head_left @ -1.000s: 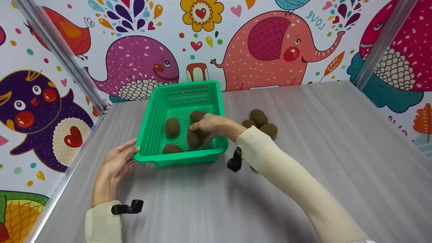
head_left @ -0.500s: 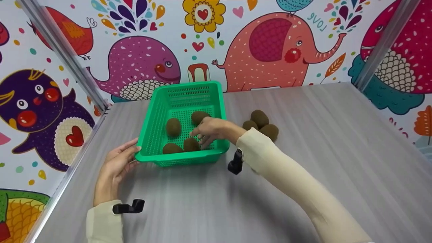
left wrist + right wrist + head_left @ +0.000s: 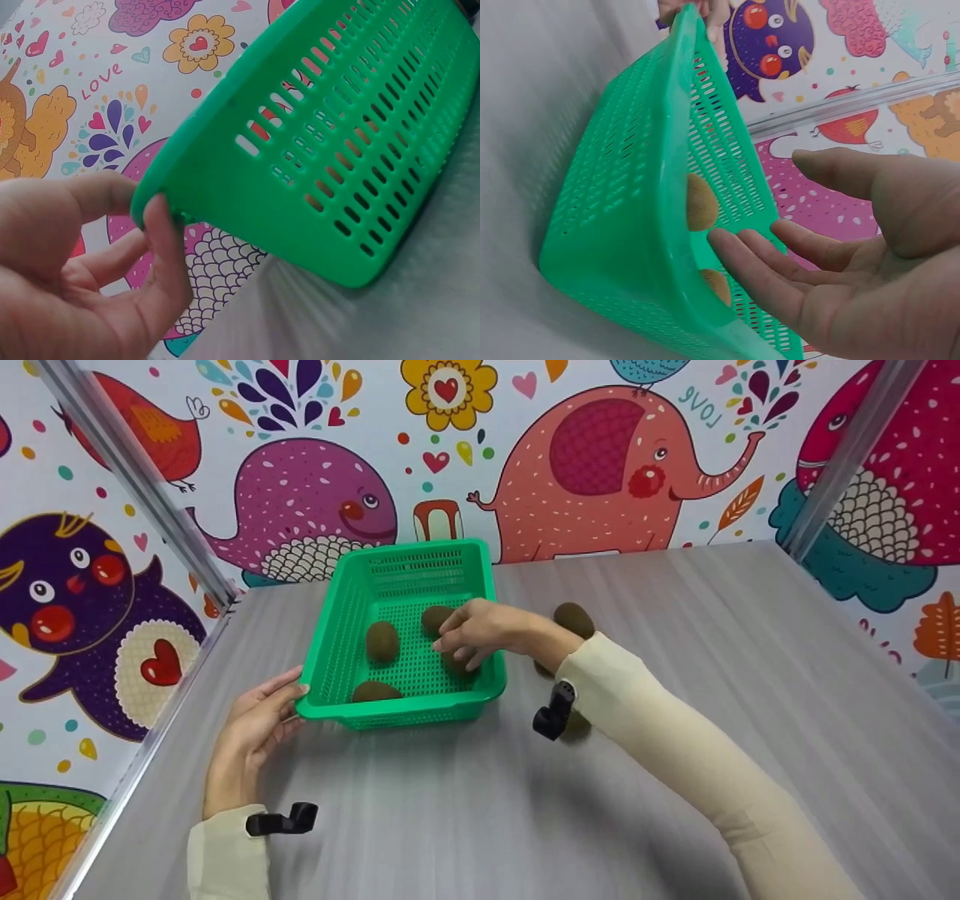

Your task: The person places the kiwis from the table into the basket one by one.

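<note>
My left hand (image 3: 259,724) pinches the left front corner of a green plastic basket (image 3: 405,708) by its rim. In the left wrist view the thumb and forefinger grip the rim, the thumb on the near side. My right hand (image 3: 487,628) hovers over the basket's right side with loose fingers; in the right wrist view its palm (image 3: 900,300) shows bare. Just under those fingers lies a brown kiwi (image 3: 459,665), partly hidden. Elsewhere on the basket floor are a kiwi (image 3: 383,642) at the left, one (image 3: 435,619) farther back and one (image 3: 376,691) behind the front wall.
Right of the basket, a kiwi (image 3: 574,619) rests on the grey wood-grain table (image 3: 420,810), and another (image 3: 576,727) shows beneath the right sleeve. That forearm hides most of the others there. Cartoon-printed panels (image 3: 450,465) stand behind and to the left, joined by metal strips.
My right hand has let go of a kiwi inside the basket and lifted up and right. That kiwi has shifted to the right along the floor. The left hand has stayed on the rim.
</note>
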The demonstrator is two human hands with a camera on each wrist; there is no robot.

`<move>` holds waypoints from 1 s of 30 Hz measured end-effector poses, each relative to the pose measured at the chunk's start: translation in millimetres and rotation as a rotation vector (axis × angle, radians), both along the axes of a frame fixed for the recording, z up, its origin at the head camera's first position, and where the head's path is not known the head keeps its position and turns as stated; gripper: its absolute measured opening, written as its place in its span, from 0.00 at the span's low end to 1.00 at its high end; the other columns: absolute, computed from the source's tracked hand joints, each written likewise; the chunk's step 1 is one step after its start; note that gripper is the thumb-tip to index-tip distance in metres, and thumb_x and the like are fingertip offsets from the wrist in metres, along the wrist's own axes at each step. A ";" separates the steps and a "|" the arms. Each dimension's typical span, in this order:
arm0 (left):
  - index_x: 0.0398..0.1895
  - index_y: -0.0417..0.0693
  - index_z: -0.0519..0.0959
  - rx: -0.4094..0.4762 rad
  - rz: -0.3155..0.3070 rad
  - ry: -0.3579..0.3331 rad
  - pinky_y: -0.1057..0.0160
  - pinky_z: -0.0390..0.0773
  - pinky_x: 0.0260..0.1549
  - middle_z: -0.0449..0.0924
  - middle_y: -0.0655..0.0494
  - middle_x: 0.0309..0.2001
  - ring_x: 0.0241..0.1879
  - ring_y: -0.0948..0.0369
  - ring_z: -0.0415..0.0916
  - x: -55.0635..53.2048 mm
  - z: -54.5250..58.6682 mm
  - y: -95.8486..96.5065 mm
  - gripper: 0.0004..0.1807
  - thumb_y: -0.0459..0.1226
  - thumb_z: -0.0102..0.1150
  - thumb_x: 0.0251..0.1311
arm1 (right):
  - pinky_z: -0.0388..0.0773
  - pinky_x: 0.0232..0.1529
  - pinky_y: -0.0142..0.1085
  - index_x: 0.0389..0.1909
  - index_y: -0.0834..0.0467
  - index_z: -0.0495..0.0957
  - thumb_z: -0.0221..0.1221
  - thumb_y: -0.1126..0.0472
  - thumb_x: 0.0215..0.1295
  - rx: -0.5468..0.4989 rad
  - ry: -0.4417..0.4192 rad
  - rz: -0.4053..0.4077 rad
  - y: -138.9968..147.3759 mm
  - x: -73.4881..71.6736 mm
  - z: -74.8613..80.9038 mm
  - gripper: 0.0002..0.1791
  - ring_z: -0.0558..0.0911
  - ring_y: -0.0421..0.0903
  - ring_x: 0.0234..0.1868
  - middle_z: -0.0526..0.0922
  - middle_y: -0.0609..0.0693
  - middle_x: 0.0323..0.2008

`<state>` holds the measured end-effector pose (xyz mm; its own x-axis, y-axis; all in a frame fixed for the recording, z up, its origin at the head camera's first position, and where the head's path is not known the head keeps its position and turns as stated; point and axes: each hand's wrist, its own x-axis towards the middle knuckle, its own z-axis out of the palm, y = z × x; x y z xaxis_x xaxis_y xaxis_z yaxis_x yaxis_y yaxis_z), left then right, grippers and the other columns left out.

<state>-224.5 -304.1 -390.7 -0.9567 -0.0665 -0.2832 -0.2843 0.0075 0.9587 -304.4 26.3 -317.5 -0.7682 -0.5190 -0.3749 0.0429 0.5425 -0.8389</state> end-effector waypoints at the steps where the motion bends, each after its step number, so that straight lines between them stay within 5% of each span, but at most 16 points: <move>1: 0.78 0.43 0.56 -0.002 -0.001 0.000 0.72 0.81 0.34 0.84 0.71 0.35 0.33 0.73 0.81 0.1 0.1 -0.2 0.33 0.36 0.51 0.73 | 0.82 0.56 0.45 0.66 0.63 0.70 0.61 0.55 0.71 0.002 0.010 0.008 1.7 1.1 1.5 0.28 0.79 0.57 0.63 0.79 0.60 0.60; 12: 0.78 0.43 0.57 -0.006 -0.002 -0.002 0.72 0.81 0.34 0.84 0.72 0.36 0.35 0.73 0.82 0.3 1.0 0.3 0.33 0.36 0.51 0.73 | 0.83 0.56 0.44 0.65 0.60 0.72 0.63 0.54 0.69 -0.002 0.087 0.016 35.8 7.5 9.0 0.27 0.79 0.54 0.63 0.80 0.55 0.60; 30: 0.79 0.42 0.55 0.013 -0.002 -0.002 0.71 0.81 0.36 0.83 0.70 0.35 0.34 0.72 0.81 0.5 1.1 0.7 0.33 0.35 0.51 0.73 | 0.83 0.55 0.41 0.61 0.51 0.78 0.66 0.48 0.65 -0.051 0.162 -0.110 94.6 23.8 -9.9 0.25 0.82 0.49 0.56 0.81 0.49 0.58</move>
<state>-224.0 -303.3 -389.6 -0.9563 -0.0612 -0.2861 -0.2863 -0.0050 0.9581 -280.6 120.9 -327.4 -0.8694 -0.4440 -0.2170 -0.0384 0.4984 -0.8661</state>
